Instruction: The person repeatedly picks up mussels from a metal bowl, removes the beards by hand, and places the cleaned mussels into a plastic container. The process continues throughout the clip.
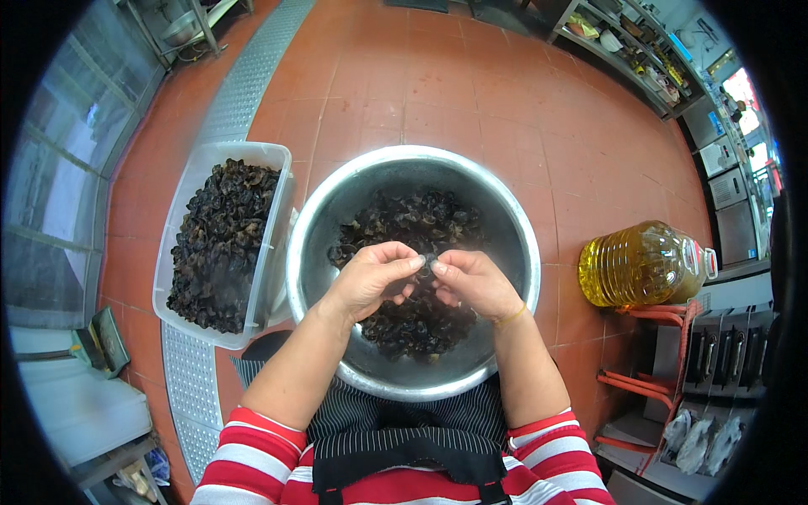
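Over a large round metal basin (416, 151), my left hand (375, 278) and my right hand (476, 281) meet, thumbs nearly touching. Between their fingertips they pinch one small dark piece of what looks like wood ear fungus (428, 266). A heap of the same dark fungus (420, 331) lies in the basin below, partly hidden by my hands. To the left of the basin stands a translucent plastic tub (163, 271), filled with more dark fungus (221, 240).
A big bottle of yellow oil (631, 265) sits at the right above an orange metal rack (678, 328). A perforated metal drain cover (237, 82) crosses the red tiled floor (429, 82). At the left lies a dustpan (108, 341); shelving (622, 57) stands far right.
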The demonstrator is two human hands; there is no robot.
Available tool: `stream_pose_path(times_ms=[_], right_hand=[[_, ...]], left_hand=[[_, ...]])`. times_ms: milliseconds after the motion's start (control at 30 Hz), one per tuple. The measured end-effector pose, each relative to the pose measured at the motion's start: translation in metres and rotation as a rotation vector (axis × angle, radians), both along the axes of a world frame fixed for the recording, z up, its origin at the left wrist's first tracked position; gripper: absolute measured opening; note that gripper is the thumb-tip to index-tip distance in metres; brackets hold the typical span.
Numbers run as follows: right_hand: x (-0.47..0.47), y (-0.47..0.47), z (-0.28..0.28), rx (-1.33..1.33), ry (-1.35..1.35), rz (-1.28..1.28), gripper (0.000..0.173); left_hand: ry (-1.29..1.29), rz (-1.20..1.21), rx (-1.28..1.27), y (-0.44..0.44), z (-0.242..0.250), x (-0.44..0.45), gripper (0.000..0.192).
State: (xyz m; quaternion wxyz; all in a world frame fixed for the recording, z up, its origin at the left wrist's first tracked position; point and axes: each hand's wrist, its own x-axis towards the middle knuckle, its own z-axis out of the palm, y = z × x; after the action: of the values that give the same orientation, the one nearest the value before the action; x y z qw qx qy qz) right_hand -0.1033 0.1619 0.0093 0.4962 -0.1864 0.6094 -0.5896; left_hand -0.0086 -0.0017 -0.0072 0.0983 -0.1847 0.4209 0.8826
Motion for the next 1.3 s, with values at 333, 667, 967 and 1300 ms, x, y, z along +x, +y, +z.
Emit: stream_pose_path(times_ms=[333,667,967,1300], right_hand=[[0.004,-0.001,-0.004,-0.046,-0.191,-0.107,0.019],[0.008,-0.003,-0.003,-0.029,-0.381,-0.171,0.020],[0.018,-0.010,0.008,-0.002,0.296,-0.204,0.027],[0.021,-0.012,0.004,0.033,0.287,-0.220,0.019]], left_hand=[[0.020,-0.018,0.061,0.001,0.000,0.004,0.015],[0.411,0.144,-0.682,0.017,-0.002,0.008,0.020],[0.008,-0.018,-0.507,0.010,0.008,0.007,0.018],[0.053,-0.030,-0.496,0.011,0.003,0.008,0.014]])
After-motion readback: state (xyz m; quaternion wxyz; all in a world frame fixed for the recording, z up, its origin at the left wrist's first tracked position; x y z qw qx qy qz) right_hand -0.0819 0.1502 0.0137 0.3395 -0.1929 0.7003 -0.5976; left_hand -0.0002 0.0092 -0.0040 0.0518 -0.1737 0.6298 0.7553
